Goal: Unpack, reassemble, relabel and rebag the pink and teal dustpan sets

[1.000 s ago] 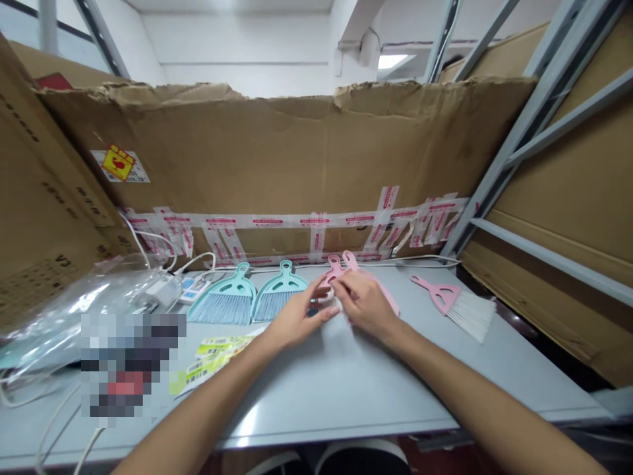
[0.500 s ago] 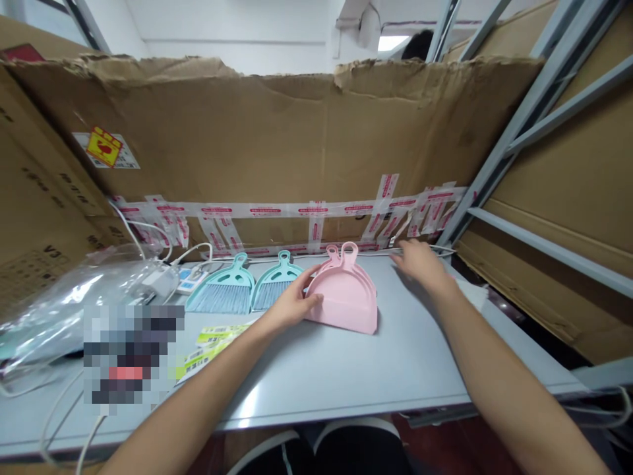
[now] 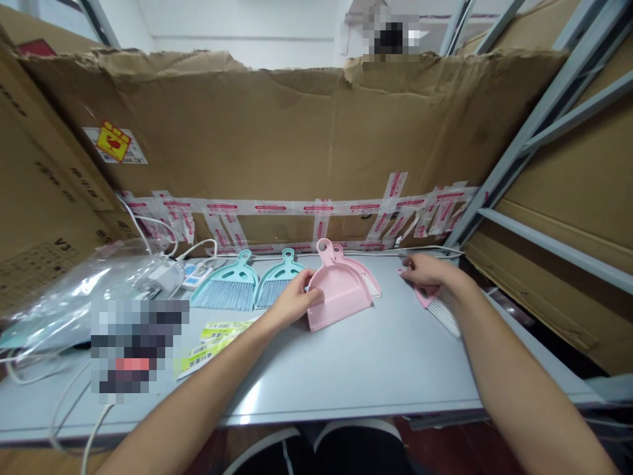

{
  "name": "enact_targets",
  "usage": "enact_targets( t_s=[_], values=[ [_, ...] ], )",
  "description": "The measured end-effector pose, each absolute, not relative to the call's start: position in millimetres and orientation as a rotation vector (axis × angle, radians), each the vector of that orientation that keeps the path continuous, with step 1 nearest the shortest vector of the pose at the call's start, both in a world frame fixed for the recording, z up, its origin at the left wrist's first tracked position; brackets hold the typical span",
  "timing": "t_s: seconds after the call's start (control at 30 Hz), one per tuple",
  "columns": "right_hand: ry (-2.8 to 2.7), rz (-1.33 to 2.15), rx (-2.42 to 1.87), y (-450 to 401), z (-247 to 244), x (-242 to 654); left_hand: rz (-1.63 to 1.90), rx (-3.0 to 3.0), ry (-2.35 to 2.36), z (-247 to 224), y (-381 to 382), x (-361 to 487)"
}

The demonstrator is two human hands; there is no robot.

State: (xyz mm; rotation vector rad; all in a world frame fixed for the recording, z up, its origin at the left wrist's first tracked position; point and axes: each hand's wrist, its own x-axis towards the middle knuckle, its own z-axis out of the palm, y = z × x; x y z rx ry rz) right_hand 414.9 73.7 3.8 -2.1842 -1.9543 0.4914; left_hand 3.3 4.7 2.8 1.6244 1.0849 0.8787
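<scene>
My left hand (image 3: 298,300) grips the left edge of a pink dustpan (image 3: 341,293), its thumb on the pan's face. Behind that pan, to its right, part of another pink piece (image 3: 368,276) with pale bristles shows. At the right, my right hand (image 3: 426,270) is closed on the handle end of a pink brush (image 3: 442,310), whose white bristles point down toward the front right. Two teal dustpans with blue-bristled brushes, one at the left (image 3: 230,287) and one nearer the middle (image 3: 279,284), lie left of my left hand.
Green-and-white packets (image 3: 215,340) lie by my left forearm on the grey table (image 3: 356,376). Clear plastic bags (image 3: 84,297), cables and a power strip (image 3: 195,274) are at the left. A cardboard wall (image 3: 277,145) stands behind; a metal frame (image 3: 539,142) rises at the right.
A pink brush now shows in my right hand, apart from the dustpan. The dustpan in my left hand has turned and shifted slightly left, uncovering more of the pink piece behind it.
</scene>
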Motion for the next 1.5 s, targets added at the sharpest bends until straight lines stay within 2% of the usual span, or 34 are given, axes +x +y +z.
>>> enact_targets(
  t_s=[0.17, 0.33, 0.53, 0.67, 0.8, 1.03, 1.27, 1.5],
  values=[
    [-2.037, 0.526, -2.161, 69, 6, 402, 0.838, 1.551, 1.007, -2, 6, 4],
    [-1.998, 0.717, -2.129, 64, 8, 400, 0.872, 1.569, 1.005, -4, 8, 4],
    [-2.075, 0.475, -2.155, 69, 8, 397, 0.912, 1.565, 1.009, -6, 9, 4],
    [-2.077, 0.486, -2.185, 69, 9, 391, 0.940, 1.548, 1.040, -8, 11, 3],
    [-2.035, 0.617, -2.022, 61, 21, 386, 0.960, 1.543, 1.056, -9, 13, 2],
    [-1.866, 1.145, -1.413, 29, 62, 369, 0.994, 1.615, 1.036, -4, 11, 2],
    [-1.514, 1.049, -1.055, 26, 49, 305, 0.943, 1.724, 0.934, 9, -3, 8],
    [-1.451, 0.821, -1.091, 9, 17, 244, 0.740, 1.883, 0.901, 3, -7, 10]
  ],
)
